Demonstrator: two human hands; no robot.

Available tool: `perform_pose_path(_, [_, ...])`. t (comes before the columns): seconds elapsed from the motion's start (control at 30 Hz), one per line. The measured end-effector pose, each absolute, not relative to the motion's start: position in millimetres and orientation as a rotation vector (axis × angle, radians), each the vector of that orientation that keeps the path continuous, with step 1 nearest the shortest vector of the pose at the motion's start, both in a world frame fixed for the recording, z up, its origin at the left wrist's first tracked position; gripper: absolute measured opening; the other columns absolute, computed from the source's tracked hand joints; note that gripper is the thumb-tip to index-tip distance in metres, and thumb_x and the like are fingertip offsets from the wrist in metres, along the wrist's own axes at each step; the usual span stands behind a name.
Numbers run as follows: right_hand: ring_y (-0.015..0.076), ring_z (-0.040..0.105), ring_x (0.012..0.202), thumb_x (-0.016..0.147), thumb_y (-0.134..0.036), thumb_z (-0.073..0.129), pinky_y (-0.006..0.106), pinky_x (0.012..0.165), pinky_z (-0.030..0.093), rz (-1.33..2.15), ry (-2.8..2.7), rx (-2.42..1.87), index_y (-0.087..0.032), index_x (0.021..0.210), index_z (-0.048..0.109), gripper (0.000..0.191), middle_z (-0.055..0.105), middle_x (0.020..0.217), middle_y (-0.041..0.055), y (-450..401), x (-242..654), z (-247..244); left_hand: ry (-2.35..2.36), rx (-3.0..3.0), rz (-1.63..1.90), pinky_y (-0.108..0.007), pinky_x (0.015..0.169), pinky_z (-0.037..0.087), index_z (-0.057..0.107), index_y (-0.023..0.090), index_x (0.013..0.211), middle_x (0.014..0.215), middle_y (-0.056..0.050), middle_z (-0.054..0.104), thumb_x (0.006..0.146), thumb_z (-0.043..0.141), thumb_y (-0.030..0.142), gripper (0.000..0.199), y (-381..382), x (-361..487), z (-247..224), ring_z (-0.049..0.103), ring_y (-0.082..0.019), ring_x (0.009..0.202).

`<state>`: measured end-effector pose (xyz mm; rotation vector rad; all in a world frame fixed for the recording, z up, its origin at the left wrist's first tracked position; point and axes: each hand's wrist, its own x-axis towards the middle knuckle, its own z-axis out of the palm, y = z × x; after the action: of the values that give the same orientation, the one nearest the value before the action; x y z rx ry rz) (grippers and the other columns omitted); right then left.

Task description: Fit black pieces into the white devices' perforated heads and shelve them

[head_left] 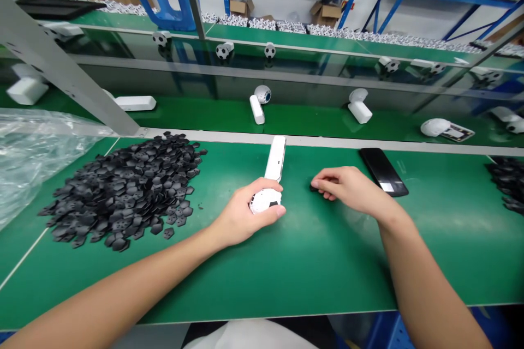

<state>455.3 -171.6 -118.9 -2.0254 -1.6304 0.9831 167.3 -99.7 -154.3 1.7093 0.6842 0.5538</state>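
Left hand [241,218] wraps a white ball-shaped casing [266,202] with its white handle [275,158] at the far side — right hand [352,191] pinches a small black piece [313,188], black pentagonal patches [123,191] piled well left on the green workbench [311,267].

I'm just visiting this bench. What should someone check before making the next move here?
Grip of the left hand on the white plastic ball-shaped part: ok, held in the fingers.
The small dark piece at the right hand: cannot tell whether it is held.
The heap of black hexagonal patches: ok, beside the left hand.
The black smartphone: ok, apart from the right hand.
The white rectangular bar: cannot tell whether it is joined to the ball-shaped part.
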Motion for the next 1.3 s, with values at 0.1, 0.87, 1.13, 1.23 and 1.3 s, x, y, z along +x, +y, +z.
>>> perform_pose_path(0.1, [0.0207, 0.073, 0.077, 0.101, -0.047, 0.059, 0.034, 0.071, 0.058, 0.957, -1.633, -2.016, -0.022, 0.100, 0.081, 0.033, 0.080, 0.095, 0.0060, -170, 452, -121, 0.691, 1.719, 0.543, -0.025, 0.067, 0.042, 0.068, 0.025, 0.120, 0.107, -0.003, 0.067, 0.090, 0.077, 0.048, 0.039, -100, 166, -153, 0.054, -0.014, 0.078])
perform_pose_path(0.87, [0.0266, 0.070, 0.095, 0.103, -0.041, 0.057, 0.039, 0.082, 0.051, 0.678, -1.923, -1.880, -0.026, 0.100, 0.079, 0.026, 0.077, 0.106, 0.0072, -172, 442, -119, 0.661, 1.690, 0.591, -0.037, 0.095, 0.053, 0.024, 0.025, 0.165, 0.132, -0.012, 0.063, 0.090, 0.079, 0.037, 0.094, -100, 168, -156, 0.065, -0.023, 0.106])
perform_pose_path(1.13, [0.0226, 0.077, 0.084, 0.084, -0.047, 0.085, 0.036, 0.082, 0.062, 1.334, -1.183, -1.440, -0.020, 0.095, 0.082, 0.030, 0.080, 0.090, 0.0054, -177, 383, -118, 0.651, 1.761, 0.566, -0.036, 0.093, 0.051, 0.049, 0.022, 0.135, 0.124, -0.008, 0.064, 0.091, 0.077, 0.037, 0.054, -99, 168, -152, 0.064, -0.024, 0.109])
perform_pose_path(1.23, [0.0210, 0.077, 0.082, 0.082, -0.043, 0.088, 0.033, 0.080, 0.063, 1.431, -1.130, -1.412, -0.018, 0.090, 0.079, 0.028, 0.080, 0.085, 0.0053, -177, 378, -120, 0.641, 1.793, 0.596, -0.036, 0.094, 0.051, 0.051, 0.022, 0.134, 0.124, -0.008, 0.064, 0.090, 0.078, 0.033, 0.052, -104, 169, -152, 0.064, -0.024, 0.109])
perform_pose_path(1.3, [0.0204, 0.077, 0.083, 0.083, -0.041, 0.088, 0.032, 0.080, 0.063, 1.461, -1.122, -1.414, -0.017, 0.091, 0.078, 0.027, 0.080, 0.086, 0.0055, -177, 379, -122, 0.652, 1.825, 0.627, -0.036, 0.095, 0.050, 0.051, 0.022, 0.135, 0.127, -0.008, 0.063, 0.090, 0.077, 0.030, 0.053, -107, 169, -153, 0.063, -0.024, 0.111])
